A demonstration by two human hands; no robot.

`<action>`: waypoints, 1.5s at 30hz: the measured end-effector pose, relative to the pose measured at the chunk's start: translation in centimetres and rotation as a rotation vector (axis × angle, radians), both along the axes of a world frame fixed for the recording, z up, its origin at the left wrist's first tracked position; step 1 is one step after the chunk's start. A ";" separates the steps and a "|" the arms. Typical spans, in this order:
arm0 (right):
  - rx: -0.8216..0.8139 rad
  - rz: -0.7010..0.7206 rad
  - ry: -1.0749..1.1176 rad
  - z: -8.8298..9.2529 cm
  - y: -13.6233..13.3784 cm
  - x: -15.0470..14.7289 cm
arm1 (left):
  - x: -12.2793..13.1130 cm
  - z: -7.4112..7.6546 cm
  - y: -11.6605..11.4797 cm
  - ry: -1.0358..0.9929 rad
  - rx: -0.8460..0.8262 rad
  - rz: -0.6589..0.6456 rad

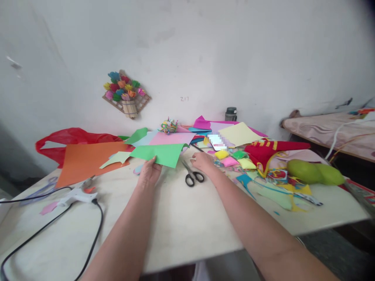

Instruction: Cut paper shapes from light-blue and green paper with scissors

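Note:
My left hand (150,170) grips the near edge of a bright green foam or paper sheet (159,154), thumb on top and fingers underneath. The sheet tilts up from the table, its right corner curling. Right of it, black-handled scissors (191,175) lie on the table with their blades pointing away from me. My right hand (202,160) is just beyond the scissors' handles, its fingers curled together; whatever they may hold is too small to make out. A thin dark stick (197,148) lies just past those fingertips.
A white glue gun (80,195) with black cords lies left, beside an orange sheet (88,158). Scraps, colourful packets (229,161), a phone (216,142), red fabric (258,154) and a green stuffed shape (315,171) crowd the right. A bottle (231,114) stands by the wall.

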State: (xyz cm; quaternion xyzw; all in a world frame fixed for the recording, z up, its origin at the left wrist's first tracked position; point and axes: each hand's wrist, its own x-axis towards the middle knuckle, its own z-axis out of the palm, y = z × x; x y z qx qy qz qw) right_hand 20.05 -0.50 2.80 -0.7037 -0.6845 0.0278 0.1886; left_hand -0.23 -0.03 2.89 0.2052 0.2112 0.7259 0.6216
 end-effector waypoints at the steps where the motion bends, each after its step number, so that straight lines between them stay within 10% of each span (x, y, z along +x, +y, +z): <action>1: -0.027 0.035 -0.002 0.1 -0.1 -0.2 | 0.0 0.0 0.0 0.003 0.001 0.003; 5: -0.065 0.133 0.096 -0.3 -0.2 -0.9 | 0.1 -0.1 -0.1 0.021 0.011 -0.001; 18: -0.106 -0.032 1.872 0.4 2.1 -1.8 | 0.5 -1.3 -0.3 0.202 -0.015 -0.156; 23: -0.026 -0.113 1.871 0.5 3.7 -2.5 | 0.2 -1.1 -0.6 0.254 -0.129 -0.239; 29: -0.040 0.190 1.748 0.9 4.1 -1.2 | -1.2 -0.7 -0.5 0.074 -0.017 -0.063; 34: -0.165 0.339 1.682 0.2 4.0 0.8 | -2.9 -0.3 -1.2 -0.018 0.100 -0.175; 39: -0.197 0.462 1.629 0.0 3.8 1.6 | -3.0 -0.3 -0.8 0.184 -0.166 -0.439; 45: -0.219 0.492 1.562 0.9 3.6 1.6 | -2.4 -0.8 0.0 0.357 -0.342 -0.396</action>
